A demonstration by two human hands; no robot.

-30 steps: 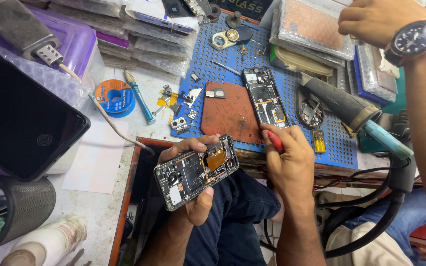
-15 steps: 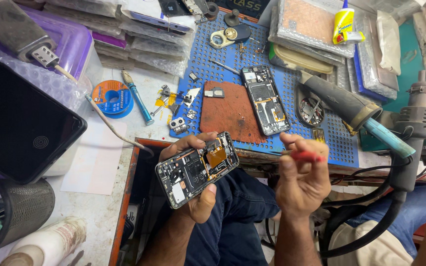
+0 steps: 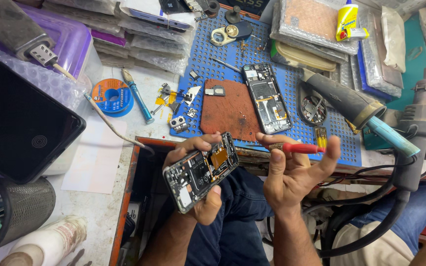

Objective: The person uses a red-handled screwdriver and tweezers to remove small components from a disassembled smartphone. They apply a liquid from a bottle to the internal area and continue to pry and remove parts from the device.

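My left hand holds an opened phone over my lap, its bare circuit board and an orange flex part facing up. My right hand sits just right of it, palm up with fingers spread, and a red-handled screwdriver lies across the fingertips, pinched by the thumb. A second opened phone frame rests on the blue perforated mat beside a rust-brown pad.
Small loose parts, a blue-handled tool and a blue solder spool lie left of the mat. A dark tablet sits at left. A hot-air handle and black cables crowd the right. Another person's knee is at lower right.
Another person's arm with a wristwatch has left the upper right. My right hand turned palm up and spread its fingers, bringing the screwdriver level. The left hand kept the phone in place.
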